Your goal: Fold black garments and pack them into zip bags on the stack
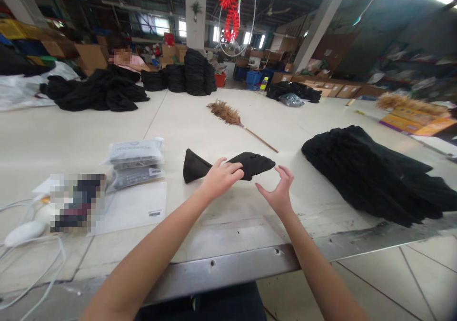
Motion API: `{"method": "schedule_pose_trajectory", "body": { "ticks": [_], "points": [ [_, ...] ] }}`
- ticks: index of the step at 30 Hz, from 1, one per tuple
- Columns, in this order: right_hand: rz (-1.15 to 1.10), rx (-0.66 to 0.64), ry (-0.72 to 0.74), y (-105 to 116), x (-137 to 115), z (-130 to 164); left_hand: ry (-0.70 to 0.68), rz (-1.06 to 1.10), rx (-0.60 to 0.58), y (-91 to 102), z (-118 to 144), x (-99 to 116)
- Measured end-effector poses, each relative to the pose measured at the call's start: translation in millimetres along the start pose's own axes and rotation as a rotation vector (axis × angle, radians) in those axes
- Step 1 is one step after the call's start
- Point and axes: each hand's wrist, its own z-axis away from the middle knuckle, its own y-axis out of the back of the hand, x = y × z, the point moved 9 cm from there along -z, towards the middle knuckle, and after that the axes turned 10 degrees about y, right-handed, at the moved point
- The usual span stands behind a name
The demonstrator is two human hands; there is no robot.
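A folded black cloth item (pixel 252 163) is held just above the white table, its wide end to the left and its narrow tip to the right; its exact kind cannot be told. My left hand (pixel 223 178) grips it around the middle, fingers on top. Close by the narrow tip, my right hand (pixel 280 190) has thumb and fingers apart and nothing between them. To the right lies a large pile of similar black cloth items (pixel 364 168). On the left, packed plastic bags (pixel 135 161) are stacked on a flat white bag (pixel 143 211) with a barcode label.
Behind my hands lies a feather duster (pixel 228 114). White cables (pixel 60 254) and a blurred item (pixel 78 202) are at the left. Black cloth heaps (pixel 100 90) and stacks (pixel 196 73) line the far side, where a person (pixel 132 61) sits. Above hangs a red coiled hose (pixel 232 14).
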Motion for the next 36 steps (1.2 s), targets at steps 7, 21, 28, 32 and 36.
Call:
{"method": "schedule_pose_trajectory", "body": {
  "ticks": [7, 21, 28, 32, 36],
  "points": [
    [0.157, -0.452, 0.285, -22.2, -24.8, 31.5, 0.025, -0.002, -0.294, -67.0, 71.2, 22.9],
    [-0.058, -0.514, 0.367, 45.0, -51.0, 93.7, 0.585, -0.275, -0.282, -33.5, 113.4, -74.5],
    [-0.391, -0.428, 0.206, 69.7, -108.2, 56.5, 0.168, 0.321, -0.508, -50.9, 110.2, 11.7],
    [-0.552, -0.436, 0.059, 48.4, -122.8, 5.9, 0.048, 0.539, -0.478, -40.4, 126.4, 31.7],
    [-0.790, -0.654, -0.132, -33.2, -124.4, -24.2, 0.049, 0.529, -0.366, -30.3, 137.4, 22.3]
  ]
}}
